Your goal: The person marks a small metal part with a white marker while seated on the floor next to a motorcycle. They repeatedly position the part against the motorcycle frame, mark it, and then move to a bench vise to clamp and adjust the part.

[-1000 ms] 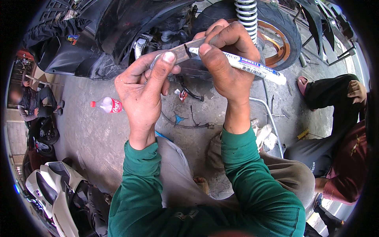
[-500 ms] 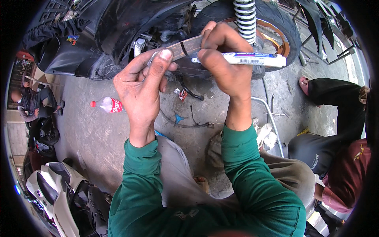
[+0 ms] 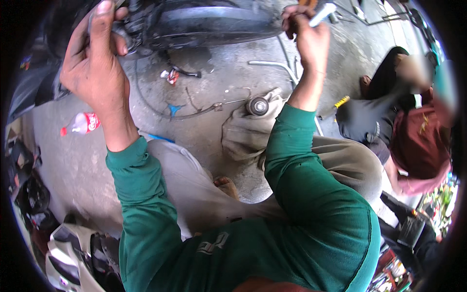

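My left hand (image 3: pixel 97 63) is at the upper left, thumb up and fingers curled, beside the dark motorbike parts (image 3: pixel 209 24). It keeps its grip on the flat grey strip, which is mostly hidden by the fingers and cut off by the upper edge. My right hand (image 3: pixel 309 41), at the upper right, closes around a white marker pen (image 3: pixel 322 14) that points up and to the right. The two hands are well apart, with the rear wheel's dark underside between them.
On the concrete floor lie a red-capped plastic bottle (image 3: pixel 81 124), a thin hose (image 3: pixel 189 117), a blue piece (image 3: pixel 174 109) and a grey cloth (image 3: pixel 248 131) with a spray can (image 3: pixel 258 106). A person in maroon (image 3: pixel 421 141) sits at right. A white scooter (image 3: pixel 73 258) stands lower left.
My hands have moved apart: the left went up and left with the strip, the right went up and right with the marker pen. The view has shifted, showing more floor.
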`<state>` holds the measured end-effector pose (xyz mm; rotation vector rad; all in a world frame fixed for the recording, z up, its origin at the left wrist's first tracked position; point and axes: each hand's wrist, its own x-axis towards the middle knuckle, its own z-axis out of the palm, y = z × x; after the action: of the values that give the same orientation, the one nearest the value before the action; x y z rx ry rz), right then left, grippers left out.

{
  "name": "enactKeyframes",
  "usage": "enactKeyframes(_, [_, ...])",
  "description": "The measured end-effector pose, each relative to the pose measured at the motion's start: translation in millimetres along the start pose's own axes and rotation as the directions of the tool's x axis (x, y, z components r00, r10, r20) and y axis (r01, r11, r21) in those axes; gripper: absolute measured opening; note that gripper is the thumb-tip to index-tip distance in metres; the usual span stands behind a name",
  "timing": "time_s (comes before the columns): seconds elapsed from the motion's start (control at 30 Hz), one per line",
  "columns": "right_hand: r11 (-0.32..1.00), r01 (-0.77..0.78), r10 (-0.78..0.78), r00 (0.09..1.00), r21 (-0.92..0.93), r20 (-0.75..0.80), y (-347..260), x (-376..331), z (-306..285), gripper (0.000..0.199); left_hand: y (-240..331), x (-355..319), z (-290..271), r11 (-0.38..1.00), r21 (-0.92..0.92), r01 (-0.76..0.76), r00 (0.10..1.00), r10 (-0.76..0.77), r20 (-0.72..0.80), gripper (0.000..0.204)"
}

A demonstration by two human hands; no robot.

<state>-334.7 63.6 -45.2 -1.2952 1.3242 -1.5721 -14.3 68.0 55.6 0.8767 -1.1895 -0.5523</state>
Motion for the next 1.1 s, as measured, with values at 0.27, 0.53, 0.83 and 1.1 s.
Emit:
enactKeyframes(0.27, [0.173, -0.378, 0.446, 0.853, -0.909, -0.270, 187, -43, -109, 0.043, -1, -15, 28, 0.991, 0.038, -0.132, 0.990, 0.133, -0.045, 0.023])
enactKeyframes(0.53, [0.104, -0.680, 0.428, 0.689, -0.726, -0.584, 282, -182, -127, 0.026, -15, -26, 54, 0.994, 0.099, -0.045, 0.998, 0.041, 0.050, 0.021])
enactKeyframes(0.83, [0.148, -0.818, 0.329, 0.570, -0.555, -0.753, 83, -129, -150, 0.027, -20, -25, 80, 0.989, -0.016, -0.147, 0.981, 0.148, 0.128, 0.016])
enactKeyframes(1.1, [0.634, -0.475, -0.096, 0.735, -0.611, -0.671, -134, -107, -148, 0.032, -9, -34, 94, 0.979, -0.113, -0.172, 0.970, 0.188, 0.153, 0.019])
